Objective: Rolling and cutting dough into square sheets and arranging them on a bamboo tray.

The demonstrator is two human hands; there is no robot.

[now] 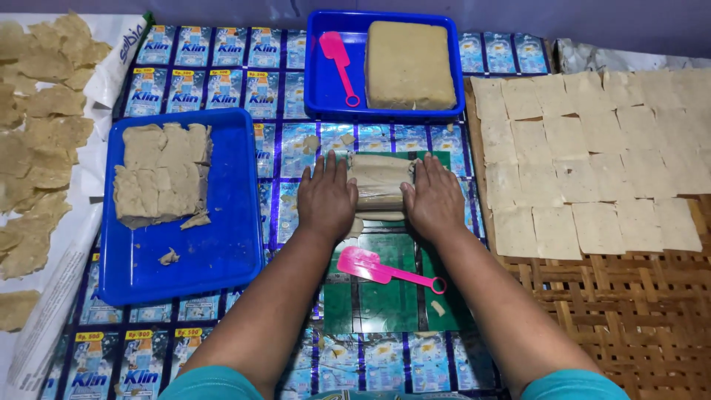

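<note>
Foreground: I am seeing both forearms reaching away from the camera over a floor mat (222, 89) made of joined sachet wrappers, blue and silver rectangles with small yellow corner tags, repeating in rows.
Near tool: a pink plastic spatula (385, 270) is lying loose on a green work sheet (378, 296), between the two forearms, its ring-ended handle pointing right.
Left hand: my left hand (326, 198) is lying palm down, fingers straight and together, pressing on the left end of the dough roll (379, 184); it is gripping nothing.
Right hand: my right hand (435, 200) is lying flat in the same way on the roll's right end, fingers extended, nothing clasped.
Dough roll: it is sitting crosswise on the green sheet, at the sheet's far edge, between and under both palms.
Left tray: a blue tray (222, 252) is holding a slab of cut beige dough pieces (161, 174), with crumbs beside it.
Right side: thin pale dough squares (592, 163) are lying edge to edge in rows on a woven bamboo mat (629, 311).
Far left: irregular tan crackers (37, 133) are spreading over a white sack (67, 259).
Far centre: a second blue tray (320, 81) is carrying a thick dough block (409, 63) and another pink spatula (338, 63).
</note>
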